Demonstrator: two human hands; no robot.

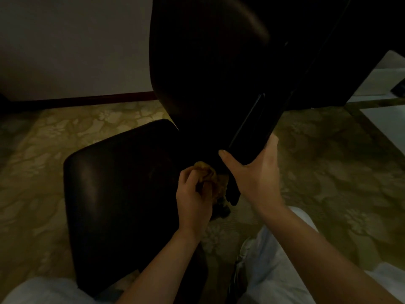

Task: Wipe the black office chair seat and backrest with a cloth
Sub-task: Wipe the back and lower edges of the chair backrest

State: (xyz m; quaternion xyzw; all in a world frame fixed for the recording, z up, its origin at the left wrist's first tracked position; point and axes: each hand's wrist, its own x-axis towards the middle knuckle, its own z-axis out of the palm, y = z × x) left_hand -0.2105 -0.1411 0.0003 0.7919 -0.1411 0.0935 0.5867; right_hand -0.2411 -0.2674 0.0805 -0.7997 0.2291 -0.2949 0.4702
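A black office chair stands below me, its seat [118, 183] at the lower left and its tall backrest [206, 62] rising at the top centre. My left hand [194, 198] grips a crumpled tan cloth [211, 174] at the seat's rear edge, where seat and backrest meet. My right hand [254, 170] holds the lower end of a dark flat bar [252, 137] on the back of the chair, thumb on one side and fingers on the other. The room is dim, so the joint under the cloth is hard to make out.
A patterned yellow-green carpet [328, 172] covers the floor around the chair. A pale wall [65, 44] with a dark baseboard runs behind at the left. A white surface [385, 119] lies at the far right. My light trousers [276, 260] fill the bottom.
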